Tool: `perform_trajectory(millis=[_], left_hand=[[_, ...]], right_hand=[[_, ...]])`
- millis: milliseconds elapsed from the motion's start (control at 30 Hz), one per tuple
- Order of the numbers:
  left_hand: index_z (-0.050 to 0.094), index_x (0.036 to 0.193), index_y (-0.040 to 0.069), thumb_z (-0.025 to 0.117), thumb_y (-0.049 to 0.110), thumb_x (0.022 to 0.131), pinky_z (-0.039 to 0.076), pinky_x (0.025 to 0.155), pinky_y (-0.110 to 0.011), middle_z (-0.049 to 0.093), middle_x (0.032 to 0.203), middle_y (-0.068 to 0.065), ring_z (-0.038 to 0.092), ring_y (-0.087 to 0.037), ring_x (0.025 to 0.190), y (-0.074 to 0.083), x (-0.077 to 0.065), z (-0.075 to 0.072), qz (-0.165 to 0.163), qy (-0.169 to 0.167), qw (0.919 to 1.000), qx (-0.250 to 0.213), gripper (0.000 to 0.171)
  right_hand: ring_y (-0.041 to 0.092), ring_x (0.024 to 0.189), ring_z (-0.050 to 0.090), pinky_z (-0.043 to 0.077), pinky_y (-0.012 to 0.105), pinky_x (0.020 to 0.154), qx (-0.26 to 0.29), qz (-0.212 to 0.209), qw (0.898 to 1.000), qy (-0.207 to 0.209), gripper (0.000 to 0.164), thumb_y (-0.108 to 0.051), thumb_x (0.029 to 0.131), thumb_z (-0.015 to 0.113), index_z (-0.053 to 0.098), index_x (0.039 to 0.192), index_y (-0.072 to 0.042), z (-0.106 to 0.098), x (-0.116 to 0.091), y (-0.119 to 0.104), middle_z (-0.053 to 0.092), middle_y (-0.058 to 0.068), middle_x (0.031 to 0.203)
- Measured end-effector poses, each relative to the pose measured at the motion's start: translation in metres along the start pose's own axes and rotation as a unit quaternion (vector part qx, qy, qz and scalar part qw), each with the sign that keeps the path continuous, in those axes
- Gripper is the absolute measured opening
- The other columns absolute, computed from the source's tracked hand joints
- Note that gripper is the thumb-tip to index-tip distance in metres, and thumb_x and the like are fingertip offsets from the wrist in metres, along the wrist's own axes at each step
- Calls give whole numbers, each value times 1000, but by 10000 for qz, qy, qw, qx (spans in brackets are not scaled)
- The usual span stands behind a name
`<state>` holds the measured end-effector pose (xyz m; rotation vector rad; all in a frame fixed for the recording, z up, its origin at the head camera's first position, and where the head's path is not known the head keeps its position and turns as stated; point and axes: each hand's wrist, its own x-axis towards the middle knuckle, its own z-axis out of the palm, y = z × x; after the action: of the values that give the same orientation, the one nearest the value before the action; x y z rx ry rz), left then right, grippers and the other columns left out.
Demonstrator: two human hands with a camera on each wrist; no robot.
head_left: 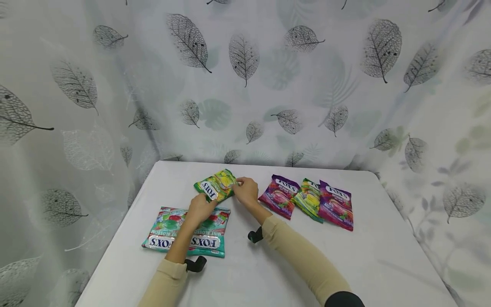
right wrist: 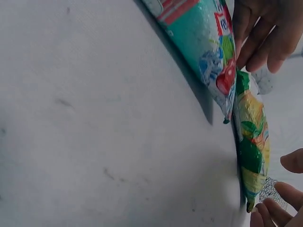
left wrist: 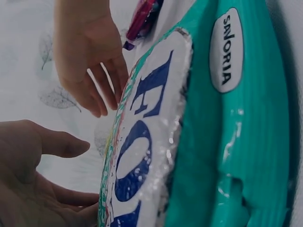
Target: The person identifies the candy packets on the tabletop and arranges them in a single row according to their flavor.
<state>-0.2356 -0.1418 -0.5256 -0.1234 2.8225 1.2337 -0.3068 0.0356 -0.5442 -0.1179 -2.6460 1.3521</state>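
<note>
A yellow-green Fox's candy packet (head_left: 219,185) lies tilted near the back of the white table. My left hand (head_left: 201,208) is at its lower left edge, with thumb and fingers spread apart in the left wrist view. At the packet's right end is my right hand (head_left: 246,190); the right wrist view shows its fingertips by the packet's tip and the thumb held away. Under my left forearm lie teal Mint Blossom packets (head_left: 207,230), side by side and partly hidden. Whether the left fingertips touch the yellow-green packet is hard to see.
To the right lie a purple Berries packet (head_left: 279,196), a second yellow-green packet (head_left: 309,199) and another purple packet (head_left: 336,206), close together. A leaf-patterned curtain (head_left: 245,102) hangs behind and beside the white table (head_left: 291,264).
</note>
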Motion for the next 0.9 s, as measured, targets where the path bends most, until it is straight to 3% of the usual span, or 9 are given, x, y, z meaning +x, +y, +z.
perform_trajectory(millis=[267,400,600,767,900], left_hand=[[61,120,-10,65,27,100,54,72,-40,67,103,-21,64,-29,85,-1,5,5,38,-77,9999,-56,42],[61,120,-8,64,28,100,54,70,-37,68,103,-20,64,-27,84,-3,9,6,61,-153,9996,-234,42],[60,126,-7,63,31,102,54,72,-35,69,109,-20,65,-27,89,-5,13,6,-163,-156,9980,-583,45],[54,138,-10,62,27,102,55,79,-39,68,115,-24,66,-30,95,-5,16,5,-161,37,9965,-824,53],[48,145,-13,62,23,101,55,91,-45,65,126,-29,66,-38,108,-5,18,3,-134,305,9946,-984,59]], right_hand=[[33,102,71,56,48,87,-339,77,9994,4,34,-21,90,77,77,119,-2,1,7,10,76,14,110],[30,99,71,56,45,87,-306,81,9995,-65,34,-23,91,76,77,119,-3,3,12,18,77,11,105],[28,95,72,57,43,83,-293,218,9991,-204,29,-25,93,74,79,114,-6,4,17,17,78,9,104],[26,90,72,57,41,79,-346,310,9982,-387,27,-28,95,72,81,109,-7,3,18,14,79,9,103],[25,88,71,57,39,78,-252,428,9974,-520,31,-32,95,72,81,109,-6,3,20,12,78,9,100]])
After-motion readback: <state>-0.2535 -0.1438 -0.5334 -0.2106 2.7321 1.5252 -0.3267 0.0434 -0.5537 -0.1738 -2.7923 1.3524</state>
